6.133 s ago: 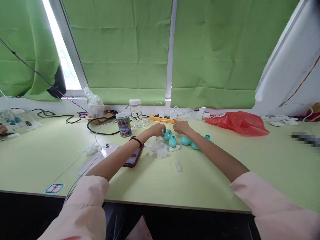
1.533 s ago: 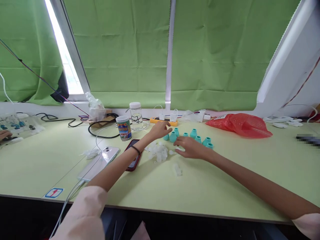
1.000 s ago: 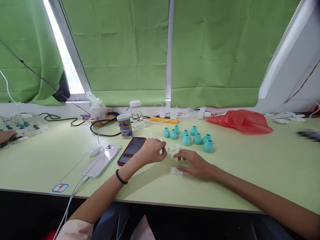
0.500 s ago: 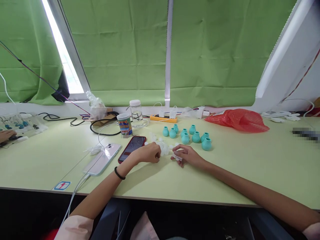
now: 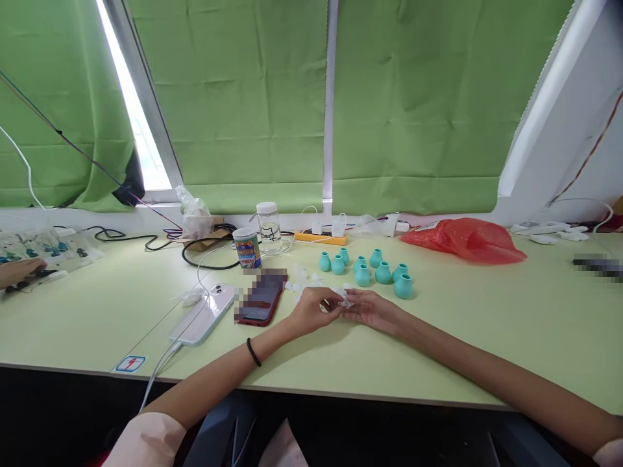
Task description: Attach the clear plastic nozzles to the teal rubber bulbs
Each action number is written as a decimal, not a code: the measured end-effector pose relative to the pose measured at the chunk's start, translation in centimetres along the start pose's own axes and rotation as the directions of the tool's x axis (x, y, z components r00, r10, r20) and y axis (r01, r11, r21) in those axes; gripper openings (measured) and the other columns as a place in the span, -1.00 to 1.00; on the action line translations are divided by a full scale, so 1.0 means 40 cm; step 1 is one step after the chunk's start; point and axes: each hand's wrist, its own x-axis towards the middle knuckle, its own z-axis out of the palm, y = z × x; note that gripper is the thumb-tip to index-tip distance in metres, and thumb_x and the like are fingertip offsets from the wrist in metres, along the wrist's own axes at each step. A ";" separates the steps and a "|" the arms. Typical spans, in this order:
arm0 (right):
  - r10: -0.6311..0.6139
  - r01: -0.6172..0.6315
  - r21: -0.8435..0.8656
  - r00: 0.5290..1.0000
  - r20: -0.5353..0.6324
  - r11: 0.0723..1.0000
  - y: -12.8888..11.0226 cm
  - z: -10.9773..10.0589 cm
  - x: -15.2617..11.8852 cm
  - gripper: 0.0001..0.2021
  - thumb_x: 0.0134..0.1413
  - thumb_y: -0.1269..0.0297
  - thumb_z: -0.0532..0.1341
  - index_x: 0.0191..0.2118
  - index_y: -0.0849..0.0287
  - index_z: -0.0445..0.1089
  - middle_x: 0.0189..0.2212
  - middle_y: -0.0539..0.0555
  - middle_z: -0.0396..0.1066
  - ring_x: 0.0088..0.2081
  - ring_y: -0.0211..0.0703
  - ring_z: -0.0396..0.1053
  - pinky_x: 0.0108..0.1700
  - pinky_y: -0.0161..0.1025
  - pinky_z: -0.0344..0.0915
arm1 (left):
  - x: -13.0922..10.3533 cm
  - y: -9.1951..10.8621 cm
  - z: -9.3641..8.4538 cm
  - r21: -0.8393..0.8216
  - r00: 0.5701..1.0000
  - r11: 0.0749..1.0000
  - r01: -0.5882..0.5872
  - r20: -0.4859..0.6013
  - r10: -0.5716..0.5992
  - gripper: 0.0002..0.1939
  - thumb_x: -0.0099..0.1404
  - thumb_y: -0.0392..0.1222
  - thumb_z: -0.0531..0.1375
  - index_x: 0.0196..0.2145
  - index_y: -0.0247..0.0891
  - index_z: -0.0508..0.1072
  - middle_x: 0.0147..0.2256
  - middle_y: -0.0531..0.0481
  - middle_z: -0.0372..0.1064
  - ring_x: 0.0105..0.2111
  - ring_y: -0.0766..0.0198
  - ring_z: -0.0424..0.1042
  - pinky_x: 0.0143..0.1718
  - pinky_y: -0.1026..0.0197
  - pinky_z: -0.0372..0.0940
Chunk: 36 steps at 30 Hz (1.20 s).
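Observation:
My right hand [image 5: 372, 308] grips a small white translucent piece [image 5: 346, 301], too small to make out clearly. My left hand [image 5: 318, 310] meets it from the left, its thumb and forefinger pinched at the piece's edge. Whether the left fingertips hold a separate part is hidden. Just behind my hands lie loose translucent white pieces [image 5: 302, 277] in a small heap. Several turquoise round pots [image 5: 362, 275] with narrow necks stand upright in a loose group behind my right hand.
Left of my hands lie a red-cased phone [image 5: 263, 298] and a pale phone [image 5: 207, 314] with a white cable. A printed can [image 5: 248, 250], a clear jar [image 5: 269, 230], an orange power strip [image 5: 321, 238] and a red plastic bag [image 5: 464, 241] line the back. Another person's hand [image 5: 22, 272] is at far left.
My left hand has moved right from beside the white heap to meet my right hand at the white piece. The view has shifted slightly.

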 end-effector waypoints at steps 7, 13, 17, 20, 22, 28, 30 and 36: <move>-0.014 0.020 -0.037 0.990 0.139 0.999 -0.004 0.004 -0.005 -0.85 -0.08 0.38 0.14 -0.29 0.25 0.31 -0.28 0.13 0.36 -0.25 -0.15 0.33 -0.21 -0.17 0.25 | -0.003 0.007 0.013 0.025 0.988 0.999 0.027 -0.151 -0.023 -0.82 0.03 -0.28 0.09 -0.39 -0.40 0.40 -0.55 -0.04 0.39 -0.57 0.42 0.34 -0.52 0.38 0.30; -0.007 0.028 -0.128 0.986 0.165 0.991 -0.003 -0.007 -0.001 -0.83 -0.06 0.31 0.14 -0.31 0.29 0.31 -0.41 0.12 0.39 -0.39 -0.17 0.38 -0.29 -0.19 0.28 | 0.001 0.020 0.007 0.036 0.979 0.998 0.051 -0.199 -0.043 -0.83 0.03 -0.25 0.12 -0.43 -0.40 0.43 -0.55 -0.07 0.40 -0.58 0.39 0.35 -0.51 0.36 0.29; 0.003 0.027 -0.178 0.986 0.168 0.984 -0.004 -0.010 -0.001 -0.81 -0.03 0.28 0.10 -0.32 0.31 0.30 -0.44 0.13 0.39 -0.48 -0.24 0.37 -0.37 -0.26 0.29 | 0.008 0.025 0.002 0.032 0.987 0.999 0.030 -0.160 -0.024 -0.82 0.06 -0.22 0.12 -0.46 -0.41 0.45 -0.54 -0.10 0.40 -0.56 0.37 0.34 -0.51 0.35 0.27; 0.001 0.033 -0.175 0.982 0.188 0.984 -0.004 -0.008 -0.003 -0.80 -0.01 0.27 0.08 -0.29 0.29 0.28 -0.38 0.17 0.40 -0.50 -0.25 0.36 -0.38 -0.26 0.28 | 0.012 0.025 -0.003 0.026 0.991 1.000 0.002 -0.137 0.001 -0.81 0.09 -0.22 0.10 -0.46 -0.39 0.46 -0.52 -0.09 0.39 -0.54 0.37 0.32 -0.50 0.34 0.25; 0.005 0.029 -0.164 0.979 0.202 0.986 -0.005 -0.006 -0.004 -0.80 0.00 0.27 0.07 -0.28 0.29 0.27 -0.36 0.18 0.40 -0.50 -0.25 0.36 -0.36 -0.23 0.27 | 0.013 0.024 -0.004 0.022 0.990 1.000 -0.008 -0.138 0.011 -0.80 0.10 -0.22 0.09 -0.45 -0.38 0.47 -0.51 -0.10 0.38 -0.54 0.37 0.31 -0.49 0.34 0.23; 0.021 0.005 -0.111 0.973 0.232 0.994 -0.006 -0.010 -0.003 -0.82 0.01 0.28 0.05 -0.28 0.27 0.25 -0.38 0.17 0.41 -0.49 -0.21 0.36 -0.29 -0.17 0.23 | 0.010 0.017 0.001 0.054 0.993 0.999 -0.002 -0.115 0.009 -0.76 0.13 -0.24 0.05 -0.31 -0.40 0.45 -0.57 -0.07 0.35 -0.58 0.40 0.26 -0.53 0.34 0.16; 0.027 -0.008 -0.084 0.972 0.234 0.996 -0.006 -0.012 -0.002 -0.82 0.02 0.29 0.04 -0.28 0.27 0.25 -0.40 0.16 0.42 -0.49 -0.21 0.36 -0.29 -0.17 0.22 | 0.008 0.015 0.003 0.067 0.995 0.998 0.006 -0.102 0.001 -0.74 0.13 -0.25 0.04 -0.27 -0.41 0.43 -0.59 -0.06 0.34 -0.60 0.41 0.23 -0.54 0.35 0.14; 0.049 -0.044 -0.027 0.972 0.230 0.999 -0.007 -0.014 0.000 -0.83 0.04 0.30 0.02 -0.27 0.26 0.25 -0.40 0.16 0.43 -0.48 -0.22 0.36 -0.29 -0.18 0.20 | 0.001 0.006 0.007 0.069 0.996 0.994 0.087 -0.029 -0.086 -0.68 0.15 -0.22 0.01 -0.17 -0.40 0.36 -0.65 0.01 0.31 -0.68 0.48 0.13 -0.63 0.41 0.07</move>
